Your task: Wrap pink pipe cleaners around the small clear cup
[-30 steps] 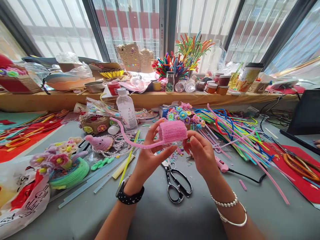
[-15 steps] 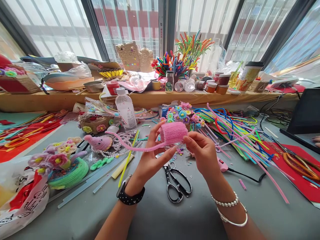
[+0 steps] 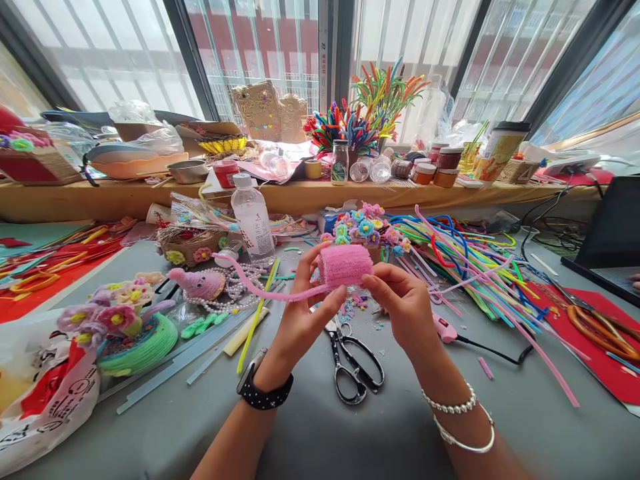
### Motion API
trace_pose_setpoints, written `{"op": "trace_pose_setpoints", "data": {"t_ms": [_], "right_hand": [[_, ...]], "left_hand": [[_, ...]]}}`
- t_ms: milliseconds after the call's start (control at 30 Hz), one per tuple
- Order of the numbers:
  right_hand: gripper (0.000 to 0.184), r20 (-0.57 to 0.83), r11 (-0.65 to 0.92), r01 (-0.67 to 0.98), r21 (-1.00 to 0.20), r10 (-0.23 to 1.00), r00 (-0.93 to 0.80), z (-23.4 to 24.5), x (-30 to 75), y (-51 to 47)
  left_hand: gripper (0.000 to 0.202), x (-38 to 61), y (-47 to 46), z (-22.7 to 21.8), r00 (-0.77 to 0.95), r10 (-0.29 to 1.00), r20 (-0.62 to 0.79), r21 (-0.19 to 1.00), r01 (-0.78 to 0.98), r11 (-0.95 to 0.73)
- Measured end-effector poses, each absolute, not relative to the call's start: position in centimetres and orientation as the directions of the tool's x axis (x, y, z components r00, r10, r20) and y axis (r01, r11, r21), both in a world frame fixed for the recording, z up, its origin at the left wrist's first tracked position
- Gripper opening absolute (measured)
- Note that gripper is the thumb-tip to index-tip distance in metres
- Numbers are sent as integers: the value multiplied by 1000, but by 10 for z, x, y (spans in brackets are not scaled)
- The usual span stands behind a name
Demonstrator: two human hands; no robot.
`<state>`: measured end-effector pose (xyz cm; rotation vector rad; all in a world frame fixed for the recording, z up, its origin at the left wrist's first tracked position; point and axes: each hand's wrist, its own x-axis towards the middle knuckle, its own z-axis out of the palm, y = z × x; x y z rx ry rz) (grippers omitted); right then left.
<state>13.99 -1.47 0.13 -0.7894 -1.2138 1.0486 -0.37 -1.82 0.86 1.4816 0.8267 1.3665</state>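
A pink tube of coiled pipe cleaner (image 3: pixel 346 265) is held up above the table between both hands, lying roughly sideways. One loose pipe cleaner end (image 3: pixel 255 288) trails from it to the left, curving up at the tip. My left hand (image 3: pixel 305 320) grips the tube's left end, thumb below and fingers behind, partly hidden. My right hand (image 3: pixel 400 303) pinches the tube's right end with thumb and forefinger. Black-handled scissors (image 3: pixel 357 367) lie on the table beneath the hands. A pink glue gun (image 3: pixel 444 329) rests beside my right wrist, its cord running right.
Left stand a water bottle (image 3: pixel 253 220), a pink crocheted figure (image 3: pixel 200 283), pearl strings and a green flower pot (image 3: pixel 140 347). Right lie a heap of pipe cleaners (image 3: pixel 480 267) and orange-handled scissors (image 3: pixel 603 330) on red sheets. Behind, a ledge (image 3: pixel 295 198) carries jars and cups.
The tube has shifted very slightly left, and my left thumb has come up against its lower edge. Both hands keep their hold.
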Motion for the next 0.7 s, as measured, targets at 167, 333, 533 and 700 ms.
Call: {"op": "trace_pose_setpoints", "data": {"t_ms": [167,333,533,700], "right_hand": [[20,349,349,-157,-924,937,26,2,140,-15],[20,355,354,-138,-925,935,13,2,140,-15],[15,344,339,-191,-921,939,5,2,140,-15],[15,345,338,-190,-922,939,-2,2,140,-15]], "left_hand": [[53,-5,-16,6,167,909,382,924,-107,-368],[47,-7,-14,5,153,901,406,914,-87,-397],[51,-7,-14,4,167,892,420,907,-95,-409],[52,-6,-14,4,166,891,422,906,-101,-410]]}}
